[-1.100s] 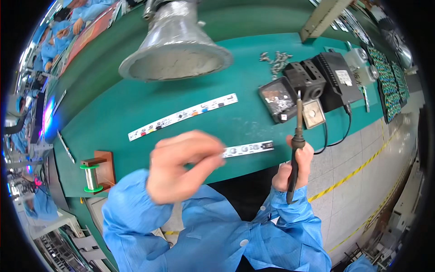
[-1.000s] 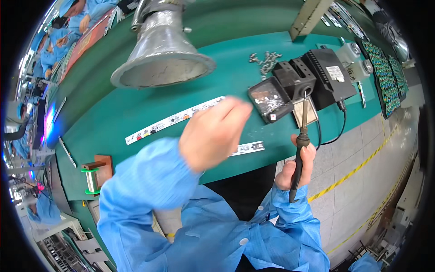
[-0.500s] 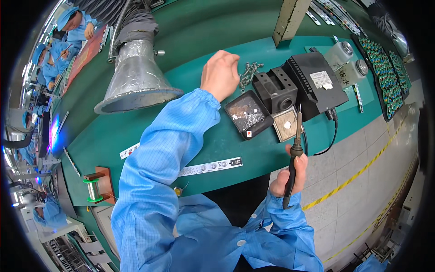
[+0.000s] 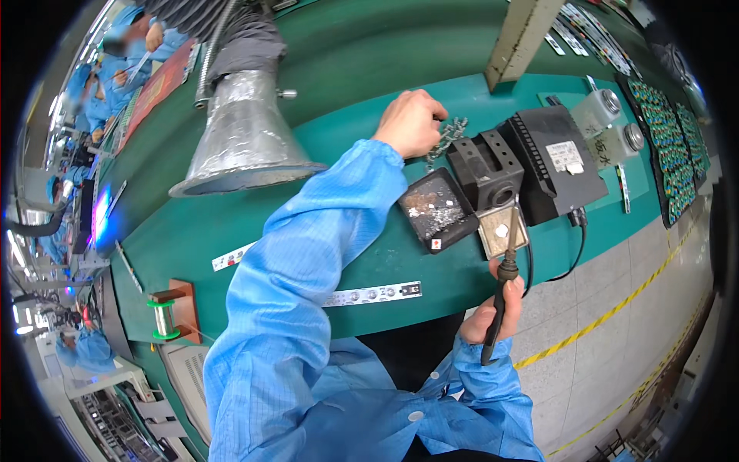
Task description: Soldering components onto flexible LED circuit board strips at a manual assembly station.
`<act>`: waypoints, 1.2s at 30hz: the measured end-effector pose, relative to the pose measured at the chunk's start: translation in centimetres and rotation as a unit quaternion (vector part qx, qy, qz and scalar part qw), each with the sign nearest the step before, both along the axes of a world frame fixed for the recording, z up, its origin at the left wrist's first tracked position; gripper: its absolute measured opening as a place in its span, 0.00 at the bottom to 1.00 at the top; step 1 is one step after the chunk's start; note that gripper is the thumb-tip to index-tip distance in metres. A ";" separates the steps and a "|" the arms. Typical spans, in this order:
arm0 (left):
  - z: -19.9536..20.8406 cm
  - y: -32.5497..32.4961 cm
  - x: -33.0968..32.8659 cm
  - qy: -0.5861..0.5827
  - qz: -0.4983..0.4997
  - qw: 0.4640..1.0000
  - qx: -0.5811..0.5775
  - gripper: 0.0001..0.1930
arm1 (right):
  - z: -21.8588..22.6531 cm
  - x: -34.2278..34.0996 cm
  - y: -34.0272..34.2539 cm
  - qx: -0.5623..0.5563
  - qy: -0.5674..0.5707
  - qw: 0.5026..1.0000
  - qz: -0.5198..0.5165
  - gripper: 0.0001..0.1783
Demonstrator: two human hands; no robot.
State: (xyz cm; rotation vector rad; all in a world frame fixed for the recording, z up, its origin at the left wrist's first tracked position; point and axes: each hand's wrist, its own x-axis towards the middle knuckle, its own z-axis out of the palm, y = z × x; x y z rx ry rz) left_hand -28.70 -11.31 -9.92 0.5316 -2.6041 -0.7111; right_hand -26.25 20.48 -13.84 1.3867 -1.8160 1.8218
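My right hand (image 4: 496, 312) is wrapped round the dark handle of a soldering iron (image 4: 505, 296), tilted with its tip up beside a square tray (image 4: 493, 239) with a pale sponge-like pad. At the far side of the green mat my left hand (image 4: 413, 123) has its fingers curled at the edge of a pile of small silvery parts (image 4: 448, 143). Its fingertips are partly hidden, so I cannot make out what is between them. Below my left forearm lies a white strip board (image 4: 373, 295) with round lenses, its left end covered by the sleeve.
A black tray of solder scraps (image 4: 440, 209), an iron stand (image 4: 486, 168) and a black station box (image 4: 560, 158) stand together. A metal fume hood (image 4: 248, 142) hangs left. Further out are a solder reel (image 4: 164, 319), two bottles (image 4: 596, 113) and a panel of small boards (image 4: 663, 146).
My left hand has moved right, closer to the pile of silvery parts, its fingers now at the pile's edge. The whole view has shifted slightly. My right hand keeps hold of the soldering iron.
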 end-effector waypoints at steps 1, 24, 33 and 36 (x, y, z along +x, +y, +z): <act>0.3 -0.3 0.2 -0.028 -0.008 1.000 -0.010 0.11 | -0.3 0.2 -0.1 -0.005 -0.001 1.000 0.006 0.30; 10.0 15.1 29.0 0.172 -0.016 0.979 0.108 0.12 | 5.2 6.6 -4.4 0.097 0.130 0.963 0.216 0.18; 6.9 13.7 35.5 0.159 0.056 0.944 0.282 0.08 | 5.4 8.8 -7.5 0.210 0.191 0.928 0.240 0.20; 6.6 12.7 35.6 0.150 0.031 0.929 0.338 0.11 | 4.7 8.2 -7.6 0.196 0.186 0.931 0.247 0.22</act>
